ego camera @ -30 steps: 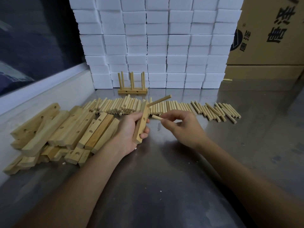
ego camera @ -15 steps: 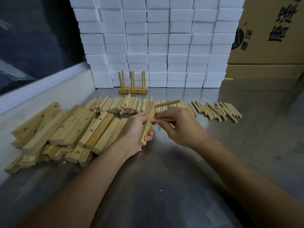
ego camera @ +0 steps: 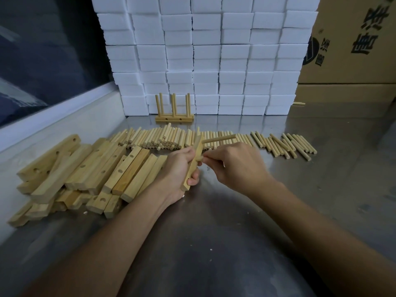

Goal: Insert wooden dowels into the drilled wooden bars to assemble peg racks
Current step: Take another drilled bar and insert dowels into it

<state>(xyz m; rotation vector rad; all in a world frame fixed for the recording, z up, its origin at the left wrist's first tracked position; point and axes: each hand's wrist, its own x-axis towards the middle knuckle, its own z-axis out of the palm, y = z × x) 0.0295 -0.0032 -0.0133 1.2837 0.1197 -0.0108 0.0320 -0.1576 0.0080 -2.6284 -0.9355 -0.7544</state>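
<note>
My left hand (ego camera: pixel 177 170) grips a drilled wooden bar (ego camera: pixel 194 166), held tilted above the steel table. One dowel (ego camera: pixel 219 138) sticks out of the bar's upper hole, pointing right. My right hand (ego camera: pixel 233 166) pinches a second dowel (ego camera: pixel 199 159), whose tip meets the bar's middle; most of that dowel is hidden by my fingers. A pile of drilled bars (ego camera: pixel 85 170) lies to the left. Loose dowels (ego camera: pixel 171 139) lie in a long row behind my hands. A finished peg rack (ego camera: pixel 174 118) stands at the back.
A wall of white foam blocks (ego camera: pixel 205 54) rises behind the rack. Cardboard boxes (ego camera: pixel 351 46) stand at the back right. A white ledge (ego camera: pixel 55 116) under a dark window runs along the left. The steel table (ego camera: pixel 214 243) spreads toward me.
My right hand has carried the second dowel left to the bar's middle and pushed it in. The bar has turned more upright, and the first dowel now points level to the right.
</note>
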